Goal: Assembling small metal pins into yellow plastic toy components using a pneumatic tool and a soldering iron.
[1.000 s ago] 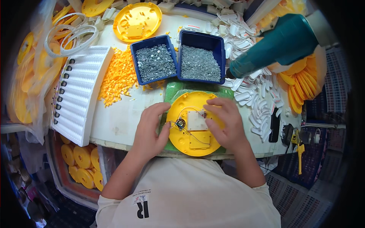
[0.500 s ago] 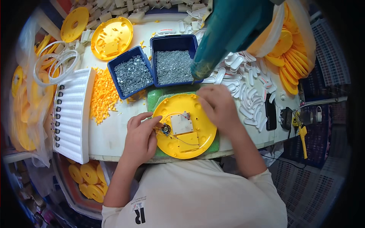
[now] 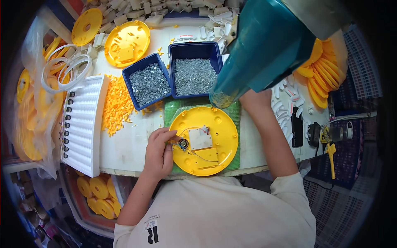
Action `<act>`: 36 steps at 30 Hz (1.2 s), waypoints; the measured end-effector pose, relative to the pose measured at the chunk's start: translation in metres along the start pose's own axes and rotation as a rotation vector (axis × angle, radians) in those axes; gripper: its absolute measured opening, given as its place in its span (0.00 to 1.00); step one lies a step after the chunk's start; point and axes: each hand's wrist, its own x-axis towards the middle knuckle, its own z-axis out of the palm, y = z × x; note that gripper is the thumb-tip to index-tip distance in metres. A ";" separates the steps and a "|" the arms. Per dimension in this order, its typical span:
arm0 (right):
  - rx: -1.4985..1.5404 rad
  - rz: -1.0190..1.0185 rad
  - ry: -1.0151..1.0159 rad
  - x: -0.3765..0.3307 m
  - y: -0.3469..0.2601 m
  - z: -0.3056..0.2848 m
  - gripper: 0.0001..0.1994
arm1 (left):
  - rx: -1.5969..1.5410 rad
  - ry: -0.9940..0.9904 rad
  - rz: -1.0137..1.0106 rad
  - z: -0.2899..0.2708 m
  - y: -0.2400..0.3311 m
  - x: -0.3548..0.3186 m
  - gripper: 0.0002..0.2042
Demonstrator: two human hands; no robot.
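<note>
On a green mat (image 3: 234, 120) lies a round yellow plastic housing (image 3: 225, 144), its inner side up. It carries a white box (image 3: 200, 138), a yellow rectangular cover (image 3: 206, 158), thin wires and a small black round part (image 3: 183, 143) near the left rim. My left hand (image 3: 158, 153) grips the housing's left rim, fingertips beside the black part. A large teal power tool (image 3: 258, 45) hangs over the table, its nose above the housing's far edge. My right hand (image 3: 253, 99) reaches behind this tool, which hides its fingers.
Two blue bins of small metal screws (image 3: 194, 76) (image 3: 149, 82) stand beyond the mat. Loose yellow pieces (image 3: 115, 105) and a white foam tray (image 3: 84, 124) lie left. White plastic parts (image 3: 285, 107), a black phone (image 3: 297, 128) and stacked yellow discs (image 3: 320, 78) are on the right.
My right hand has moved away from the housing's far right rim, up and to the right behind the teal tool. The tool looks larger and nearer. My left hand stays at the rim.
</note>
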 end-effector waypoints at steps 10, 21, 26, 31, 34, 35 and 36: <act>0.627 0.110 -0.186 -0.034 -0.054 -0.023 0.08 | -0.041 0.024 -0.036 0.004 -0.001 -0.001 0.21; 0.480 -0.005 -0.380 -0.031 -0.068 0.000 0.08 | 0.017 -0.011 0.042 0.000 -0.001 0.000 0.22; 0.442 -0.041 -0.413 -0.032 -0.073 -0.006 0.10 | -0.045 0.033 -0.011 0.002 0.003 0.001 0.21; 0.503 -0.037 -0.317 -0.031 -0.069 -0.020 0.12 | 0.005 0.038 0.011 0.000 0.001 0.003 0.20; 0.525 0.002 -0.108 -0.042 -0.051 -0.035 0.11 | -0.044 0.027 -0.005 0.004 0.004 0.006 0.20; 0.571 0.103 -0.090 -0.050 -0.042 -0.045 0.09 | -0.062 0.009 0.029 0.007 0.003 0.005 0.20; 0.607 0.207 -0.058 -0.059 -0.035 -0.057 0.08 | 0.032 0.006 0.085 0.005 -0.001 0.003 0.21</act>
